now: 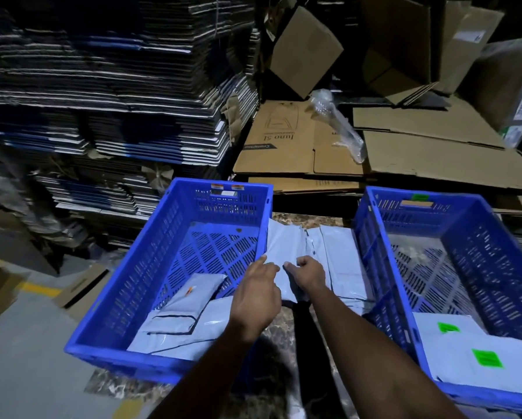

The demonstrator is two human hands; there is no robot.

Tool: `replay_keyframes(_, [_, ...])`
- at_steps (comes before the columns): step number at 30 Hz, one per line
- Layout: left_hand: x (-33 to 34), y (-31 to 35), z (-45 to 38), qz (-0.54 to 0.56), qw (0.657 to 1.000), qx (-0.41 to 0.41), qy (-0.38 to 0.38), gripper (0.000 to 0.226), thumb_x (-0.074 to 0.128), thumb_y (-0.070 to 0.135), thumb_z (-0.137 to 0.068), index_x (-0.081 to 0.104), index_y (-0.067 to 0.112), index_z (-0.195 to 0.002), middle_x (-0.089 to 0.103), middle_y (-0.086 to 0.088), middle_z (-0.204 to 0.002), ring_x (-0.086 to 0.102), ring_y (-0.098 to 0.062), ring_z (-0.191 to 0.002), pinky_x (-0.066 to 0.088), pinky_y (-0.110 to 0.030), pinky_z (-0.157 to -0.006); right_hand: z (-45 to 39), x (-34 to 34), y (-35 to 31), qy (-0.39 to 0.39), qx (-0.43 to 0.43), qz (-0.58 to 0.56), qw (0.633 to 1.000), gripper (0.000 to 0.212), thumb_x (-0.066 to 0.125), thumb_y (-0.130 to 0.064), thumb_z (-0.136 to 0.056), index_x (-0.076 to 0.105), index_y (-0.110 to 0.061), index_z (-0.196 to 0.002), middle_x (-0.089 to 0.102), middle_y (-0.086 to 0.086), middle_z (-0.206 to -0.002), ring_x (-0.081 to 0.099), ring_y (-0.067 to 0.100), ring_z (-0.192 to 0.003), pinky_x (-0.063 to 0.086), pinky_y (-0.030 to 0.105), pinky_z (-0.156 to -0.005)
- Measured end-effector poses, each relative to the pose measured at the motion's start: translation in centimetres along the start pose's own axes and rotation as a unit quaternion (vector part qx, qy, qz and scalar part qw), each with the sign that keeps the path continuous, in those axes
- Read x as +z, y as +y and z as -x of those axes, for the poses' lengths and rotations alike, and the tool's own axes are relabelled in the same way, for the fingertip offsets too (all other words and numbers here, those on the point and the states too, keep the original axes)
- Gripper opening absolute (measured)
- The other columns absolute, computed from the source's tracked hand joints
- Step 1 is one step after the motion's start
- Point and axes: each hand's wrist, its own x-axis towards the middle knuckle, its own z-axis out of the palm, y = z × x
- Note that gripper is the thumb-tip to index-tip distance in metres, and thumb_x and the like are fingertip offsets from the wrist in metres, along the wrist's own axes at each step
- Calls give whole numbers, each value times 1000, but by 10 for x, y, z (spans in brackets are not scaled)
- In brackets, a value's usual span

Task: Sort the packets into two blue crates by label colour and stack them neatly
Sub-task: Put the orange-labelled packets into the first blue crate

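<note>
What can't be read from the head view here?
- Label colour of the packet under both hands: no label shows on the visible face.
- Left hand fingertips: seen from behind, grip unclear.
- Right crate: near corner cut off by the frame edge.
- Left crate rim stickers: too small.
</note>
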Motion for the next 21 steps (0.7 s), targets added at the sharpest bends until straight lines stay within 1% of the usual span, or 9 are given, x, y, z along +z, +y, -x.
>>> replay_keyframes(1, [-1,0,0,3,1000,-2,-3,43,43,12,-97,50,13,-140,43,-6,-153,19,-12,-150,23,-28,-117,1,2,-3,9,-2,-10,1000,33,74,-40,-82,51,-18,-73,55,1,-71,56,26,-74,37,32,-60])
replay_keyframes(3, [-2,1,-1,11,1000,-7,-9,42,43,12,-97,51,13,-138,45,-5,-151,20,-12,-150,25,-28,-116,4,4,-8,2,0,-37,999,43,75,-30,-81,37,-18,-65,42,1,-60,44,23,-60,32,31,-53])
replay_keyframes(6, [-2,1,0,30,1000,-6,-5,40,43,11,-97,53,12,-136,48,-7,-148,23,-13,-149,30,-29,-113,16,-10,-12,-29,14,-115,993,28,72,-16,-80,45,-19,-75,52,3,-64,46,18,-52,37,22,-44])
replay_keyframes(9, [-3,0,0,55,998,-8,10,39,44,11,-98,55,13,-135,47,-7,-149,25,-13,-147,29,-27,-112,37,-37,-3,-45,-3,-198,979,21,70,-5,-85,61,-10,-103,69,9,-91,65,13,-71,50,16,-56])
replay_keyframes(12, [-3,1,2,57,998,-20,6,39,47,16,-99,56,15,-137,48,-8,-148,31,-20,-145,24,-29,-116,70,-71,9,-73,-40,-256,963,17,64,-2,-91,69,-11,-105,73,14,-103,71,26,-90,55,29,-70])
replay_keyframes(15, [1,1,4,-5,999,24,27,39,55,37,-96,58,21,-131,64,-1,-120,53,-23,-119,39,-35,-106,104,-102,19,-88,-44,-304,948,20,62,-3,-94,71,-12,-109,76,5,-105,72,24,-95,59,40,-79])
replay_keyframes(17, [-2,9,8,90,995,28,-34,43,57,49,-94,56,29,-132,65,9,-105,59,-12,-103,47,-30,-91,125,-119,25,-103,-62,-329,937,22,62,-2,-94,69,-10,-113,74,8,-111,71,28,-101,57,47,-87])
replay_keyframes(19, [-8,28,12,291,949,-13,-121,34,64,42,-94,62,27,-124,68,9,-95,65,-9,-90,53,-27,-82,140,-132,27,-123,-91,-335,930,25,63,-3,-93,68,-10,-117,73,8,-115,70,27,-105,57,47,-90])
replay_keyframes(21, [-9,47,15,394,913,-21,-102,16,69,25,-94,68,23,-110,71,10,-89,67,-9,-82,53,-26,-75,146,-139,30,-117,-119,-335,927,28,63,-1,-93,68,-12,-119,73,6,-117,69,26,-109,55,45,-93])
